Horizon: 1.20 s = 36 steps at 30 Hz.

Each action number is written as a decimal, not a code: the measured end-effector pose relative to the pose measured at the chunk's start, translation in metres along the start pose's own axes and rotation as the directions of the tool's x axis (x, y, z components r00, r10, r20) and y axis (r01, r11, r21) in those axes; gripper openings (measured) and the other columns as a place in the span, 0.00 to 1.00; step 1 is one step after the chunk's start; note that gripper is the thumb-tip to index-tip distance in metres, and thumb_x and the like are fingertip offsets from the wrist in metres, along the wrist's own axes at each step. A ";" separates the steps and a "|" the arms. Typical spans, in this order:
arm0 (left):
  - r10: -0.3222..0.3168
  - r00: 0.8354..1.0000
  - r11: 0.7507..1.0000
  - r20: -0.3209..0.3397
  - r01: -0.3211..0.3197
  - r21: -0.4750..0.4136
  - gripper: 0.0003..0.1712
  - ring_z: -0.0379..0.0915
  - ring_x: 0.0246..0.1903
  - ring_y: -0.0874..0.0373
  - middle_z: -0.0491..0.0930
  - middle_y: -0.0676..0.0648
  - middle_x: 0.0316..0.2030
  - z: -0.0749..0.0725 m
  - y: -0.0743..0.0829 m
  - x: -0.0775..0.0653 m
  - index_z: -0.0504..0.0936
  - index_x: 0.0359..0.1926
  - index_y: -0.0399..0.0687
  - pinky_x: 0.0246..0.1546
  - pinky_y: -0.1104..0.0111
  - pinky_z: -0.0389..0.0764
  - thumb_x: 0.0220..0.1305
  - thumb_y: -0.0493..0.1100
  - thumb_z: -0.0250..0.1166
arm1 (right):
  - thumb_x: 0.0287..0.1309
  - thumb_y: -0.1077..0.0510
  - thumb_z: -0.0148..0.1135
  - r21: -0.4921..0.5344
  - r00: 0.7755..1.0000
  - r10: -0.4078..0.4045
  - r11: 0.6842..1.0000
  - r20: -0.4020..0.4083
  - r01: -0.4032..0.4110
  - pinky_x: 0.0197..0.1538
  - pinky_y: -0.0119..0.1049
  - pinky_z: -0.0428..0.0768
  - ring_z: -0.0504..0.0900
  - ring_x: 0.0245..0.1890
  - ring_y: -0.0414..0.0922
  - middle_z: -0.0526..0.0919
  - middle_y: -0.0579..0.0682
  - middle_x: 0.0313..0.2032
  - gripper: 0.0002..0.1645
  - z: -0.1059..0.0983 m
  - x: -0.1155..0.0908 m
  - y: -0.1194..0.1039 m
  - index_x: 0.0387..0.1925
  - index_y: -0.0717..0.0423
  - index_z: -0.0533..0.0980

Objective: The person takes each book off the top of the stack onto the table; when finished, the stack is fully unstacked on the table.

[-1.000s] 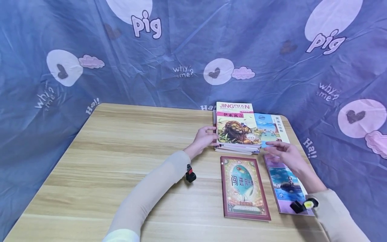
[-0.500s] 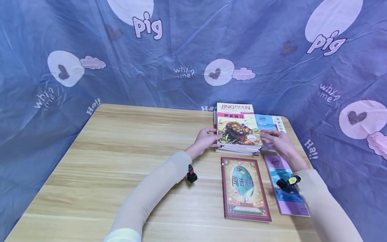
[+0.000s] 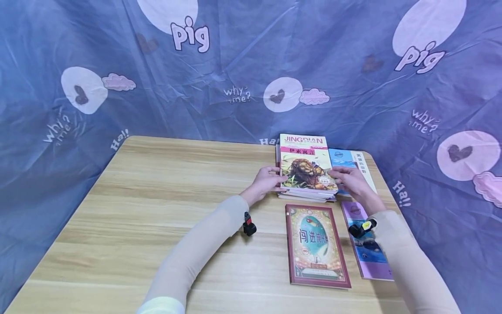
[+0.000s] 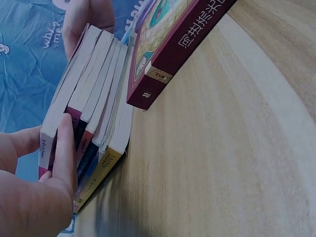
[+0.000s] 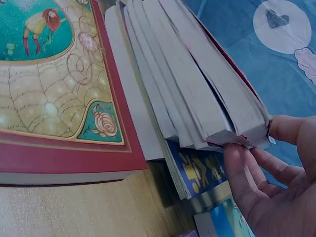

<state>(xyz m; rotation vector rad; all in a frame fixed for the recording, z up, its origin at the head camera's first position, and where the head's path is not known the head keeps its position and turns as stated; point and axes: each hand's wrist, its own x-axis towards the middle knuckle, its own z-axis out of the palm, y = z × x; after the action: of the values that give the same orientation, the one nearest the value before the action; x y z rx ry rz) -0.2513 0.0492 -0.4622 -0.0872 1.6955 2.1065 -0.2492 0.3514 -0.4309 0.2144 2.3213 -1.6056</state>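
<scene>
A paperback book with a lion on its cover (image 3: 307, 172) tops a stack of books (image 3: 306, 196) at the table's back right. My left hand (image 3: 263, 182) grips its left side; in the left wrist view the fingers (image 4: 63, 148) reach in under its spine, with the thumb on the other face. My right hand (image 3: 354, 183) pinches the right edge. Seen from the right wrist, that thumb (image 5: 286, 129) lies over the cover while the fingertips (image 5: 234, 153) tuck below the page block. Several books lie beneath it, their edges uneven.
In front of the stack lies a dark red book (image 3: 317, 246). To its right is a purple-and-blue book (image 3: 372, 266), partly under my right forearm. A light blue book (image 3: 362, 168) lies right of the stack. A patterned blue cloth (image 3: 235, 65) hangs behind the wooden table (image 3: 164, 183).
My right hand has moved left from over the blue book onto the right edge of the lion-cover book. My left hand has stayed at its left edge.
</scene>
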 end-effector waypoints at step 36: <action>0.070 0.997 0.996 -0.027 -0.071 -0.058 0.31 0.87 0.38 0.58 0.81 0.45 0.46 -0.108 0.024 -0.063 0.62 0.74 0.40 0.50 0.58 0.95 0.74 0.29 0.61 | 0.72 0.39 0.64 -0.142 1.000 -0.015 0.990 -0.025 0.012 0.47 0.23 0.89 0.84 0.39 0.28 0.81 0.51 0.59 0.48 0.006 0.013 0.007 0.78 0.65 0.62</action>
<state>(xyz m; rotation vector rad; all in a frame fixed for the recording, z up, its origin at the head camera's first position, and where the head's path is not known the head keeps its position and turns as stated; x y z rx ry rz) -0.2265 -0.0745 -0.4470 -0.0725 1.6742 2.2161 -0.2587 0.3473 -0.4436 0.1881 2.4490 -1.4443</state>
